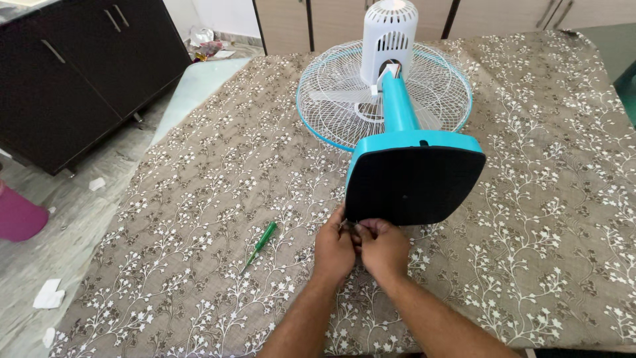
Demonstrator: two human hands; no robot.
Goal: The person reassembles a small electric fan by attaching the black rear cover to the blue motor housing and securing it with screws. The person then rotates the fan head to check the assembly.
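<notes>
Off the table's left edge, on the floor, stand a dark cabinet (73, 73) and part of a pink bin (16, 215), with scraps of white paper (50, 295) lying nearby. The table (199, 199) carries a brown cloth patterned with white flowers. Toward its near edge, left of the hands, a green screwdriver (263, 242) lies slanted on the cloth, apart from both hands. The left hand (333, 250) and right hand (383, 248) are pressed together at the lower left corner of the fan's black base (414, 185). Their fingers (358, 230) are curled in narrow and pinched at the rim of the base; what they pinch is too small to make out. The fan (397, 106) lies tipped over near the middle of the table, its base turned toward the near edge. Its blue stem runs back to the white motor housing (389, 33), and the round wire guard (331, 99) rests flat on the cloth toward the far edge.
</notes>
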